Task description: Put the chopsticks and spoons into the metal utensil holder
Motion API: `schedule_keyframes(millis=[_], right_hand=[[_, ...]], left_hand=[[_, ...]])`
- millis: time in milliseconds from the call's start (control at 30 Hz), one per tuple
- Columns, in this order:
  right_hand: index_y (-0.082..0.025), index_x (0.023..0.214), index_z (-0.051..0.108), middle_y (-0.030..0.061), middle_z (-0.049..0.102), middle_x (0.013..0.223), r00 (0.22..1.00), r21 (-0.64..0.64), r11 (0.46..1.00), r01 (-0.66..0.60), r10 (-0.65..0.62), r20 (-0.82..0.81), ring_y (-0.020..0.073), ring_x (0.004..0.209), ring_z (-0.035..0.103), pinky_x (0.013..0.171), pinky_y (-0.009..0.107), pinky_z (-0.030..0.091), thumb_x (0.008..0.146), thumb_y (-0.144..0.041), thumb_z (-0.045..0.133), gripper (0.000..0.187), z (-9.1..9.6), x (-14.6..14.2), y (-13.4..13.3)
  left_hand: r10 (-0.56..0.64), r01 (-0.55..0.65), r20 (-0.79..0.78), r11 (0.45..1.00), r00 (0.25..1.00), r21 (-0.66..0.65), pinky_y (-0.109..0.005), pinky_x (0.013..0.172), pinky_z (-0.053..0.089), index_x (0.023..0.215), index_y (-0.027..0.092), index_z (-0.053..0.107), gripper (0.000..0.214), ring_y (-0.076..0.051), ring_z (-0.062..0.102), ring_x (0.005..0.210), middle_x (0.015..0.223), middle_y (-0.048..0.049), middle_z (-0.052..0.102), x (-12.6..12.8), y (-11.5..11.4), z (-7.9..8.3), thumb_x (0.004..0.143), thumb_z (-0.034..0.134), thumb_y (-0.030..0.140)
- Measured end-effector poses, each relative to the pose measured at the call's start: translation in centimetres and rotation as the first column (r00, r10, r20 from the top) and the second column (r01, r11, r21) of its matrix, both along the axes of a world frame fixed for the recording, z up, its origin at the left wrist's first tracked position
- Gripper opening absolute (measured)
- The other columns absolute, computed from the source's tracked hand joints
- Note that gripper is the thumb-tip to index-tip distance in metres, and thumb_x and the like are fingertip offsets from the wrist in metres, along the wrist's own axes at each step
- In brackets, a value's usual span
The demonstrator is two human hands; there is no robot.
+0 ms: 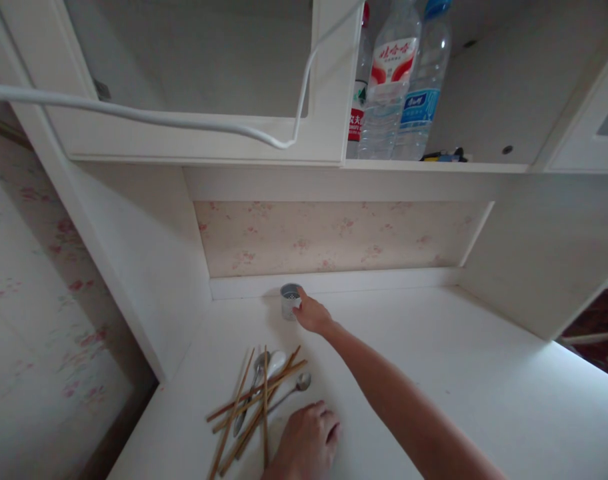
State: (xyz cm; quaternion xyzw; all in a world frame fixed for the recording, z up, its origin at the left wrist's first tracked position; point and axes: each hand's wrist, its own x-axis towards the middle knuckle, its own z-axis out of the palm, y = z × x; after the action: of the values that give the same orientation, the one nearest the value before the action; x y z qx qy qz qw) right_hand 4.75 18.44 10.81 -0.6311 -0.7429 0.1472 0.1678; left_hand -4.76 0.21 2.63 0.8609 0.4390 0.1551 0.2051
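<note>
At the back of the white tabletop, my right hand (312, 313) grips the right side of a small grey utensil holder (289, 308), thumb and fingers at its rim. The holder stands upright, with small holes showing inside. Nearer to me, my left hand (309, 437) rests on the tabletop with its fingers curled and nothing seen in them. Just left of it lies a loose pile of wooden chopsticks (265, 407), crossing one another. Among them are a metal spoon (303, 381), a white spoon (277, 362) and another metal spoon (261, 361), partly covered by the chopsticks.
A white tabletop (414, 347) runs below an overhead cabinet (209, 143). Plastic bottles (391, 87) stand on the cabinet's open shelf at upper right. A white cable (184, 120) hangs across the cabinet front. Side panels (139, 260) close in the left and right.
</note>
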Motion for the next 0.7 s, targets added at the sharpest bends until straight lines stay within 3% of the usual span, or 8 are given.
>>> schedule_keyframes(millis=[167, 333, 500, 700], right_hand=[[-0.016, 0.124, 0.056, 0.0182, 0.068, 0.112, 0.996, 0.006, 0.999, 0.036, -0.036, 0.077, 0.0318, 0.104, 0.065, 0.083, 0.040, 0.045, 0.096, -0.034, 0.044, 0.035, -0.5, -0.7, 1.7], [-0.020, 0.114, 0.060, 0.0131, 0.071, 0.108, 0.997, 0.077, 0.996, 0.039, -0.044, 0.063, 0.0266, 0.099, 0.066, 0.081, 0.034, 0.044, 0.098, -0.033, 0.043, 0.027, -0.5, 0.3, 0.3], [-0.023, 0.112, 0.060, 0.0058, 0.072, 0.105, 0.999, 0.165, 0.986, 0.039, -0.035, -0.026, 0.0200, 0.092, 0.067, 0.075, 0.026, 0.043, 0.098, -0.034, 0.044, 0.024, 0.2, 3.0, -3.2], [-0.023, 0.104, 0.060, 0.0006, 0.072, 0.087, 0.981, 0.221, 0.974, 0.043, 0.002, -0.195, 0.0158, 0.073, 0.066, 0.064, 0.023, 0.043, 0.096, -0.037, 0.047, 0.021, -0.5, 6.9, -10.2]], left_hand=[[0.025, -0.025, 0.005, 1.000, 1.000, -0.005, -0.027, 0.074, 0.045, 0.086, 0.023, 0.069, 0.026, -0.018, 0.064, 0.082, 0.088, -0.0058, 0.069, -0.7, 0.5, -0.1, 0.091, 0.043, 0.021], [0.034, -0.034, 0.029, 0.999, 0.999, -0.024, -0.027, 0.081, 0.046, 0.092, 0.024, 0.068, 0.025, -0.018, 0.064, 0.089, 0.095, -0.0035, 0.069, -0.8, 0.4, -0.3, 0.091, 0.043, 0.021], [0.043, -0.041, 0.051, 0.998, 0.998, -0.044, -0.027, 0.085, 0.045, 0.095, 0.024, 0.068, 0.025, -0.018, 0.063, 0.092, 0.096, -0.0030, 0.069, -0.8, 0.3, -0.1, 0.092, 0.044, 0.022], [0.038, -0.036, 0.060, 0.999, 0.997, -0.033, -0.027, 0.081, 0.045, 0.092, 0.023, 0.067, 0.024, -0.018, 0.063, 0.089, 0.093, -0.0025, 0.070, -0.6, 0.5, 0.1, 0.091, 0.044, 0.020]])
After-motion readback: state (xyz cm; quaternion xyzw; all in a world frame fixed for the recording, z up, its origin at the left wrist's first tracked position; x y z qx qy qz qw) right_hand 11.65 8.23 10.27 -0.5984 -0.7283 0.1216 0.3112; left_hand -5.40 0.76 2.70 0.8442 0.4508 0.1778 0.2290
